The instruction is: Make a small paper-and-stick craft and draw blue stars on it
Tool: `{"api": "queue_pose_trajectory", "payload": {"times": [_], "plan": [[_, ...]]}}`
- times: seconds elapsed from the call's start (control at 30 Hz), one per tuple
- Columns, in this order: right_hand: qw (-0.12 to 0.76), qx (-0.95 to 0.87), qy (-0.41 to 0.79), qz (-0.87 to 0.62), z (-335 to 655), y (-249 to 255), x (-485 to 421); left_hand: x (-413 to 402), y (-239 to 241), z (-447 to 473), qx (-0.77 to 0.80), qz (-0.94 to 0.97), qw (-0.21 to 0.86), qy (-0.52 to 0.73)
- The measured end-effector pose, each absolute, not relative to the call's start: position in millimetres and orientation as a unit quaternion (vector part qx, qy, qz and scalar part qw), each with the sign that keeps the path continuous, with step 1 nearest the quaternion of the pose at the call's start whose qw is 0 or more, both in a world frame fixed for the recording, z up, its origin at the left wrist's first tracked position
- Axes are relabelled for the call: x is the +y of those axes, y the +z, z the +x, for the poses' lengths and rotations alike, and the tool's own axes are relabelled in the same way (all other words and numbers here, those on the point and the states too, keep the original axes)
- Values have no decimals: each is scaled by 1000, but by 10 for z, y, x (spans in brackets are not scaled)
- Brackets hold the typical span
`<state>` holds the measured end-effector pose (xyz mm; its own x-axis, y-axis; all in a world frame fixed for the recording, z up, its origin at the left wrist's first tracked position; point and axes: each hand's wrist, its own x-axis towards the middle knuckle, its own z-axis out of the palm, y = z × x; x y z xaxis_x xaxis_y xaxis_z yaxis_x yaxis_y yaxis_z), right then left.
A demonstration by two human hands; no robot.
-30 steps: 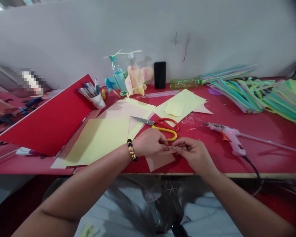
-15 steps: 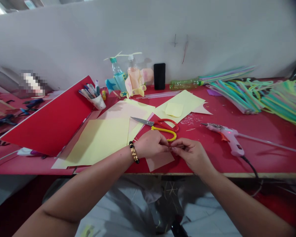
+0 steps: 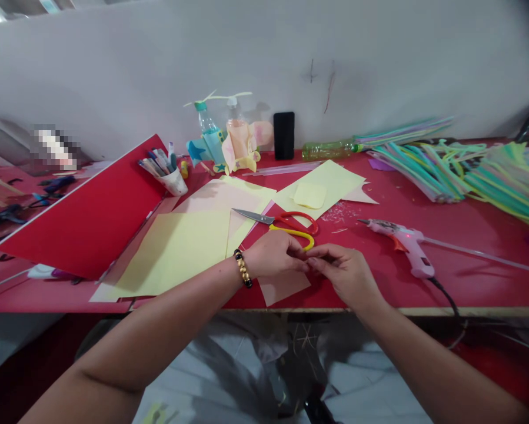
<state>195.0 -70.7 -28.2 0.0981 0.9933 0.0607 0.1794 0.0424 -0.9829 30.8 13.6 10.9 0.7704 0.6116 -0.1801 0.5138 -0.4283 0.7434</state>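
My left hand [image 3: 276,254] and my right hand [image 3: 341,271] meet fingertip to fingertip above the near edge of the red table. Both are closed in a pinch, and whatever lies between the fingers is too small or hidden to make out. Just beyond them rest scissors [image 3: 265,219] with one red and one yellow handle, blades pointing left. Under my left hand is a pale pink paper piece [image 3: 286,287]. Large yellow sheets [image 3: 180,247] spread out to the left, and a small yellow paper piece [image 3: 310,195] lies on another yellow sheet [image 3: 335,176] behind the scissors.
A pink glue gun [image 3: 408,244] lies at right, its cord over the edge. Behind stand decorated bottles [image 3: 238,138], a black phone [image 3: 284,135] and a pen cup [image 3: 175,182]. A green bottle [image 3: 328,150] and bundled coloured strips [image 3: 423,171] lie back right; a red board [image 3: 96,218] leans left.
My hands stay together, with my left hand shifting slightly to the right. The things on the table have not moved.
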Motion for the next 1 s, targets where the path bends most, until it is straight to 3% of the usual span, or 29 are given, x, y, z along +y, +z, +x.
{"api": "queue_pose_trajectory", "payload": {"times": [0.13, 0.23, 0.37, 0.53, 1.0], "plan": [[496, -531, 417, -546, 1988, -263, -689, 199, 191, 333, 316, 832, 455, 18], [518, -529, 390, -548, 2051, -212, -671, 227, 214, 388, 286, 791, 540, 30], [531, -584, 236, -566, 2170, -129, -701, 178, 160, 514, 276, 681, 671, 102], [439, -699, 54, -562, 2251, -108, -778, 30, 36, 667, 290, 557, 753, 198], [415, -731, 57, -539, 2211, -162, -745, -44, -87, 659, 280, 530, 770, 217]]}}
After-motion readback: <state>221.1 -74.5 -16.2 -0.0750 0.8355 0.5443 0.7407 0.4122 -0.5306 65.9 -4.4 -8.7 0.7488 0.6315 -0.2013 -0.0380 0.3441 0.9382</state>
